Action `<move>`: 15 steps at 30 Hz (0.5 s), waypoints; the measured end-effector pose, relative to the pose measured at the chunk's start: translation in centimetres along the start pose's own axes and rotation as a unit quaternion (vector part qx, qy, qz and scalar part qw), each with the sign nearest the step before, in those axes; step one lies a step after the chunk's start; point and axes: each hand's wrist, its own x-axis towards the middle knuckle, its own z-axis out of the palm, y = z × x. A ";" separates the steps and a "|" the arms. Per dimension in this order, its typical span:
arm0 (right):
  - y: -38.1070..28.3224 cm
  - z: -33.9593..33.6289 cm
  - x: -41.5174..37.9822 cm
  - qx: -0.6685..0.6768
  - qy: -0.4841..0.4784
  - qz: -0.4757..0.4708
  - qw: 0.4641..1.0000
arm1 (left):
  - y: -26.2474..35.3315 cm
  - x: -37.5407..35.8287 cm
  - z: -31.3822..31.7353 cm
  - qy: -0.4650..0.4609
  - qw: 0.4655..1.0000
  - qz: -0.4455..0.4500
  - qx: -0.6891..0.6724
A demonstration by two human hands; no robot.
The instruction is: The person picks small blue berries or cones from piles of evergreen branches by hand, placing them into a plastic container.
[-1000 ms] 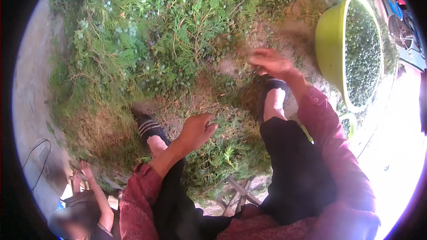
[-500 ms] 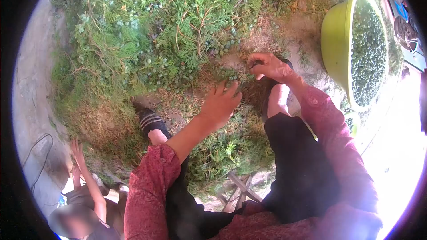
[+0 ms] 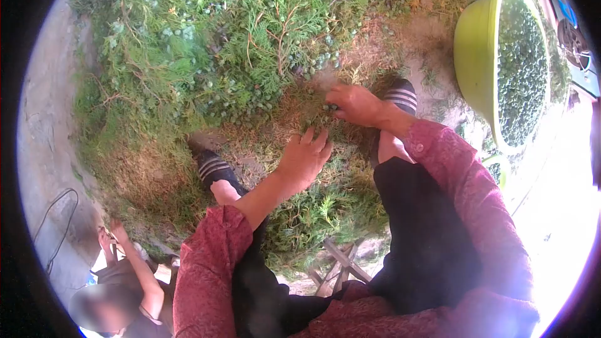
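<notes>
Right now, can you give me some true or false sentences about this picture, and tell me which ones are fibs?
1. The yellow-green tub is on the right side of the picture. True.
2. The tub is empty. False: it is full of small green pieces.
3. The wearer's right hand is higher up in the picture than the left hand. True.
4. The wearer's sleeves are bright blue. False: they are a dark pinkish red.
5. Leafy green branches lie on the ground in front of the wearer. True.
6. Nobody else is in view. False: another person is at the lower left.
</notes>
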 end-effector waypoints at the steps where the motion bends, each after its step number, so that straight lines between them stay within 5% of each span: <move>1: 0.2 0.2 -0.3 -0.004 0.027 -0.013 1.000 | 0.2 -0.6 0.4 0.000 1.000 -0.001 0.000; 5: 1.0 -1.1 -1.9 0.110 0.029 0.061 0.992 | 1.0 -2.4 1.6 -0.028 0.998 0.049 0.013; 7: 0.7 -3.6 -2.4 0.321 -0.083 0.326 0.885 | 1.0 -2.4 1.4 -0.042 0.997 0.060 0.002; 8: 0.8 -4.1 -2.6 0.321 -0.084 0.326 0.885 | 1.0 -2.3 1.1 -0.028 0.998 0.051 -0.027; 10: 1.0 -4.9 -2.9 0.529 -0.071 0.337 0.776 | 0.7 -1.7 0.5 -0.015 0.997 0.041 -0.056; 13: 0.3 -5.3 -2.2 0.619 0.000 0.321 0.717 | -0.9 0.0 -0.3 -0.020 0.996 0.035 -0.080; 15: 0.2 -6.0 -2.0 0.606 0.011 0.307 0.734 | -1.8 0.9 -1.0 0.075 0.977 -0.092 -0.176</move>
